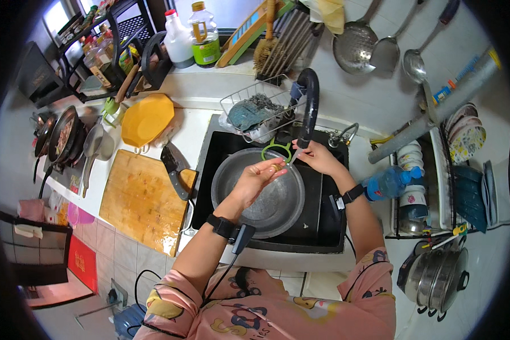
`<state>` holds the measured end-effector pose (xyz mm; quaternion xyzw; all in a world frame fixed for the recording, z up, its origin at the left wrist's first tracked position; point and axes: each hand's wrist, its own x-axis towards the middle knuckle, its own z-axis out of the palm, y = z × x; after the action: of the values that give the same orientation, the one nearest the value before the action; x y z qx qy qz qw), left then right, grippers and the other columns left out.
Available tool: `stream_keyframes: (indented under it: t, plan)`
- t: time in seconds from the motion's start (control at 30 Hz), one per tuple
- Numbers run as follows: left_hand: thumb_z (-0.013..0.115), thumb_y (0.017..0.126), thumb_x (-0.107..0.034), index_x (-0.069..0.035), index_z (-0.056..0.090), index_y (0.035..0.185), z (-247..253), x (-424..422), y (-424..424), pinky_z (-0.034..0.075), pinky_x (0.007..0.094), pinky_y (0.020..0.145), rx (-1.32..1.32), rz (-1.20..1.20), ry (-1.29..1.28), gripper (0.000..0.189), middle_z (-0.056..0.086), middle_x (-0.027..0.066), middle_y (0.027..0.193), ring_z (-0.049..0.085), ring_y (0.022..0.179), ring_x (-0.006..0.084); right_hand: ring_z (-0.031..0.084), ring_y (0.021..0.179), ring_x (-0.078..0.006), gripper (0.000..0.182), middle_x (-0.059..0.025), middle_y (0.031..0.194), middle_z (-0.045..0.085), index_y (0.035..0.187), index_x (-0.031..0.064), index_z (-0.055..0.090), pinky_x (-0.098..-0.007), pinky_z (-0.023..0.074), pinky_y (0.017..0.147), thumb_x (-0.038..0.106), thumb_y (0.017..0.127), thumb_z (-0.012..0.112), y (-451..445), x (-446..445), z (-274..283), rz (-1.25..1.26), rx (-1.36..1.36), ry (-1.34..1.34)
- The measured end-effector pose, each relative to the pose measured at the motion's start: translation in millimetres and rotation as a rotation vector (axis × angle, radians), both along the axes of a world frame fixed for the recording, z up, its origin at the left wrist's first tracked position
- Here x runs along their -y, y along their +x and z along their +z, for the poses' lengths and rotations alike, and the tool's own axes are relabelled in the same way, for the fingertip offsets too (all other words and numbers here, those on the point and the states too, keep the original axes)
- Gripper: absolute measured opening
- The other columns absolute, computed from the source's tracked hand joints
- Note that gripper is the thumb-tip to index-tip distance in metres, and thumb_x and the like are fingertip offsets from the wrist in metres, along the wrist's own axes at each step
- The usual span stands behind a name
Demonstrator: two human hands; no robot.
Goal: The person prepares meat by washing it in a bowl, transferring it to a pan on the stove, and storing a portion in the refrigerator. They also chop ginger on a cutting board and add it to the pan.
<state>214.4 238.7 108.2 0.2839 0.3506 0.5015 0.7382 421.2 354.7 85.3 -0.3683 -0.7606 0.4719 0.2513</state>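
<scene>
My left hand (255, 180) is over a round grey metal basin (276, 214) in the black sink (206, 170). Pinched in its fingertips is a small tan piece of food (276, 167), its kind unclear. My right hand (316, 157) is just beside it, under the black faucet spout (309, 102), fingers bent at a thin stream of water (296, 156). Between the hands and the basin's far rim shows a green ring-shaped utensil (276, 145); whether my right fingers grip it is hidden.
Left of the sink, a cleaver (174, 170) lies on a wet wooden cutting board (140, 199). A wire basket (255, 106) with scrubbers stands behind the basin. To the right are a blue plastic bottle (386, 187), a dish rack (393, 212) and a slanting grey pipe (433, 112).
</scene>
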Motion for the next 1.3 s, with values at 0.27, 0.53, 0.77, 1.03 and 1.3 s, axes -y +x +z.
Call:
stream_keyframes:
  t: [0.27,0.53,0.77,1.03,1.3]
  plan:
    - [0.048,0.084,-0.003,0.000,0.056,0.085,-41.9,5.6,22.9,0.050,0.0285,0.064,-0.416,-0.043,0.180,0.009,0.058,0.0057,0.073,0.057,0.068,0.0128,0.053,0.105,-0.0158,0.039,-0.0118,0.117,0.054,0.120,-0.0018,0.050,-0.0280,0.0427,0.087,0.022,0.089,0.051,-13.2,-48.3,-10.2,0.233,0.123,-0.186]
    - [0.055,0.081,-0.008,-0.003,0.053,0.100,-30.3,45.3,-29.3,0.048,0.0334,0.062,-1.052,0.089,0.301,0.020,0.062,0.0143,0.072,0.060,0.064,0.0263,0.050,0.112,-0.0198,0.048,-0.0129,0.124,0.049,0.129,-0.0001,0.039,-0.0279,0.0384,0.089,0.030,0.092,0.043,-26.6,-27.3,-2.3,0.012,-0.050,-0.376]
    - [0.056,0.081,0.000,0.000,0.051,0.103,-57.4,50.8,-53.5,0.051,0.0212,0.068,-0.196,0.139,-0.179,0.022,0.053,0.0044,0.084,0.059,0.073,0.0128,0.055,0.095,-0.0162,0.030,-0.0103,0.106,0.059,0.114,-0.0017,0.053,-0.0265,0.0419,0.084,0.010,0.087,0.053,9.2,97.5,-89.0,-0.152,0.196,-0.194]
    - [0.061,0.078,-0.003,-0.002,0.049,0.105,-49.5,73.5,-90.1,0.048,0.0235,0.066,-0.603,0.095,0.008,0.030,0.052,0.0043,0.084,0.057,0.076,0.0130,0.052,0.102,-0.0199,0.035,-0.0132,0.115,0.054,0.116,0.0000,0.052,-0.0307,0.0399,0.087,0.014,0.085,0.057,-6.0,195.6,-88.5,-0.488,0.311,-0.375]
    - [0.063,0.075,-0.010,-0.005,0.048,0.103,-32.8,96.7,-132.5,0.045,0.0311,0.063,-0.981,0.240,0.235,0.032,0.053,0.0081,0.070,0.056,0.066,0.0211,0.038,0.118,-0.0325,0.033,-0.0185,0.126,0.042,0.112,0.0070,0.051,-0.0360,0.0306,0.099,0.015,0.081,0.059,-64.2,226.1,-54.1,-0.601,0.448,-0.162]
